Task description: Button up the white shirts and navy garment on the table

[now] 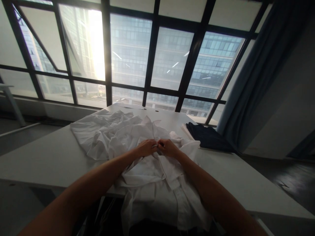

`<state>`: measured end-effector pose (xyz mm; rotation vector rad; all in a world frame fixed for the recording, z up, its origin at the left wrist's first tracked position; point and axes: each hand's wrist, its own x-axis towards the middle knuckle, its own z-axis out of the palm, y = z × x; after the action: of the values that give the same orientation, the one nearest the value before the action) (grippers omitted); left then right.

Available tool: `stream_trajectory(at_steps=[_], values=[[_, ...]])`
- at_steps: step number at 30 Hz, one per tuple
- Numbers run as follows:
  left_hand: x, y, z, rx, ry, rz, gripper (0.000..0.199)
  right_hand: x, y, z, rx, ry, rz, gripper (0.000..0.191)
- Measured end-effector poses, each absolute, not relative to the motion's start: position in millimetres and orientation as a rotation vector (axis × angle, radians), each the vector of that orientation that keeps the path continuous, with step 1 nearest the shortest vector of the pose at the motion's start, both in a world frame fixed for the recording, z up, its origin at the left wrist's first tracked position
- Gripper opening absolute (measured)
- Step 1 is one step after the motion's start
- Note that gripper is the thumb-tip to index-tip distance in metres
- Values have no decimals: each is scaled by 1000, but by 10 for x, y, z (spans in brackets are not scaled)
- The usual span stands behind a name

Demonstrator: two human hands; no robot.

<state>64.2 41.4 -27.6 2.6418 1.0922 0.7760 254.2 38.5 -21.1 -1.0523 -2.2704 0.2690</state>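
Observation:
A white shirt (152, 177) lies crumpled in front of me, part of it on the table and its lower part hanging over the near edge. My left hand (147, 147) and my right hand (167, 147) meet at the middle of the shirt, fingers closed in a pinch on its fabric. The fingertips almost touch each other. Whether a button sits between them is too small to make out. Another heap of white cloth (98, 131) spreads to the left of my hands, against the shirt.
The white table (221, 177) reaches toward large dark-framed windows (128, 52). Dark navy folded cloth (209, 136) rests at the table's right side, with something pale under it. A blue curtain (256, 75) hangs at the right. Another table's leg (14, 105) shows at far left.

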Motion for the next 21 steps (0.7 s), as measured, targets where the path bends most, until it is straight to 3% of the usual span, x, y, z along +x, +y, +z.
stream_trajectory(at_steps=[10, 21], values=[[570, 518, -302, 2598, 910, 792, 19, 2503, 364, -254, -1098, -2079, 568, 19], [615, 541, -331, 2559, 886, 902, 18, 2513, 387, -245, -1018, -1907, 917, 38]])
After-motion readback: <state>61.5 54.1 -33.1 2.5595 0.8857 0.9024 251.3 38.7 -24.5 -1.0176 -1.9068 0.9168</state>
